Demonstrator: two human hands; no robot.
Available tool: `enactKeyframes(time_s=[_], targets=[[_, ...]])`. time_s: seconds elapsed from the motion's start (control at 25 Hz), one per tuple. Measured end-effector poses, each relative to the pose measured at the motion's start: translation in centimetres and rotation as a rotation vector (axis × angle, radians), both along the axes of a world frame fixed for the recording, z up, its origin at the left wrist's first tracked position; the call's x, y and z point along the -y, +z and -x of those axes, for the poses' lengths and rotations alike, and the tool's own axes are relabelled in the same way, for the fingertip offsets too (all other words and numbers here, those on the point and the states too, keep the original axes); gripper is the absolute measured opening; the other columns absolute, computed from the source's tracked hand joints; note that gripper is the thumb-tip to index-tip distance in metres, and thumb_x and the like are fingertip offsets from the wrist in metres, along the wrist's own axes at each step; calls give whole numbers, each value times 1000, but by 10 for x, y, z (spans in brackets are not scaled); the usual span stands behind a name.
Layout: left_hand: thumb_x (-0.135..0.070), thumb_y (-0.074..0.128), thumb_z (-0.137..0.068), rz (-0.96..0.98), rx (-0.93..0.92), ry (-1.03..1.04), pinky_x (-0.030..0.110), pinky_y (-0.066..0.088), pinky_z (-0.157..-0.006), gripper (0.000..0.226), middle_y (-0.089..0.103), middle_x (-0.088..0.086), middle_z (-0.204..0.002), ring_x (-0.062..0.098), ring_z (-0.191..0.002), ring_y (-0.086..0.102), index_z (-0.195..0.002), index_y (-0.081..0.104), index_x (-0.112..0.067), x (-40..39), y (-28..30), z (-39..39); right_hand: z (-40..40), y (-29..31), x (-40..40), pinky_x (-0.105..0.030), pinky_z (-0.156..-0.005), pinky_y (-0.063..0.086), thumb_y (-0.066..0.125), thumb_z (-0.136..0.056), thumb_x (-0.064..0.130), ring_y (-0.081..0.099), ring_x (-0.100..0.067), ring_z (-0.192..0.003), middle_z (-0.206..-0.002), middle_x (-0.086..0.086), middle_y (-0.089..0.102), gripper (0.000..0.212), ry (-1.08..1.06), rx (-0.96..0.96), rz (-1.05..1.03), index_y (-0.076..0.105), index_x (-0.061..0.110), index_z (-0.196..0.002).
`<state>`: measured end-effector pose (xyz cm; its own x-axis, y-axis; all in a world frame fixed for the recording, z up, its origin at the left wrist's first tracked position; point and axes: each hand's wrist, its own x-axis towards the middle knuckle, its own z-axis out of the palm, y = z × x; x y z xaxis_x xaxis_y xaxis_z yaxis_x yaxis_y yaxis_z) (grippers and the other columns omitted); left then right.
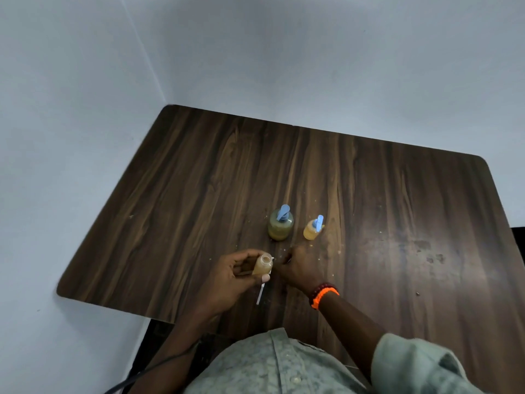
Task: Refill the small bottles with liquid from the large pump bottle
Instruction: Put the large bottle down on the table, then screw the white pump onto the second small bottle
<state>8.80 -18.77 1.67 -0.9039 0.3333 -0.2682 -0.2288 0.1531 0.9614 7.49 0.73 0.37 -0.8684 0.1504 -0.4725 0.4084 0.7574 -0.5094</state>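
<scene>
The large pump bottle (280,227) stands mid-table, holding greenish-yellow liquid under a blue pump head. To its right stands a small bottle (312,230) of orange liquid, also with a blue pump. My left hand (235,275) is closed around a second small bottle (262,265), which has no cap, is tilted, and holds yellowish liquid. My right hand (297,268) is right beside that bottle's neck, fingers pinched at a small white piece. A thin white pump tube (260,294) runs from there behind the bottle and sticks out below my left thumb; the pump head itself is hidden.
The dark wooden table (383,194) sits in a corner of pale walls, with its left edge close to my left hand. Small crumbs and droplets lie around the bottles. A red bead bracelet and an orange band (324,294) are on my right wrist.
</scene>
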Motion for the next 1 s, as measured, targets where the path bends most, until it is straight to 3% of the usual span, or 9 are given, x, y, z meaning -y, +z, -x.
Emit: enactKeyframes(time_s=[0.08,0.16,0.2,0.28,0.4,0.48,0.6,0.76,1.0], targets=[[5,85,-81,-3,-26,9,26,62,-95,39,83,1,-110,15,-105,79,-112,78,-17,0,4,-1,4,-13,6,-22,-50,35,73,-92,28,49,-14,-58,-66,-5,55,45,-54,145,26,48,10,-60],[6,84,-81,-3,-44,12,24,62,-94,40,83,1,-110,14,-105,78,-112,78,-18,1,6,-4,9,-23,13,-22,-54,37,69,-95,18,58,-23,-80,-93,-13,61,30,-54,319,43,53,3,-75],[6,84,-81,1,-46,9,23,61,-94,40,83,0,-110,14,-106,78,-113,78,-17,2,6,-6,15,-30,17,-23,-53,38,70,-94,24,63,-27,-91,-109,-17,64,28,-49,323,24,59,-1,-95],[5,85,-81,6,-46,15,21,61,-93,40,83,0,-111,13,-106,78,-115,78,-14,4,6,-10,21,-39,25,-20,-45,39,72,-91,36,68,-29,-99,-124,-17,65,49,-26,241,25,57,3,-125],[4,86,-80,-4,-35,22,23,61,-95,40,82,-1,-112,13,-107,78,-116,77,-13,6,3,-12,19,-34,23,-19,-43,37,73,-91,34,65,-22,-86,-113,-17,71,42,-65,155,51,66,1,-116],[1,86,-81,-14,-20,15,25,61,-98,41,82,-3,-113,13,-108,77,-117,77,-16,6,1,-14,10,-20,8,-27,-55,47,77,-89,34,62,-17,-71,-88,-13,73,33,-137,16,113,72,2,-91],[-3,87,-81,-23,4,-25,28,60,-100,42,81,-4,-116,12,-112,76,-119,77,-19,2,-3,-14,-13,26,-27,-38,-68,61,81,-87,36,72,-16,-70,-77,-5,77,26,-324,-310,275,76,11,-85],[-2,86,-82,-46,51,-91,34,61,-100,44,80,-4,-118,15,-116,75,-122,75,-17,-13,-8,-12,-48,101,-53,-20,-66,62,80,-87,39,77,-12,-75,-83,3,79,13,-369,-729,443,77,27,-90],[-1,86,-81,-62,-34,-191,32,61,-100,44,81,-5,-115,14,-111,76,-112,78,-30,-38,-2,-6,-69,122,-44,-16,-78,61,77,-87,32,75,-5,-85,-90,12,75,21,-267,-889,278,75,17,-102]])
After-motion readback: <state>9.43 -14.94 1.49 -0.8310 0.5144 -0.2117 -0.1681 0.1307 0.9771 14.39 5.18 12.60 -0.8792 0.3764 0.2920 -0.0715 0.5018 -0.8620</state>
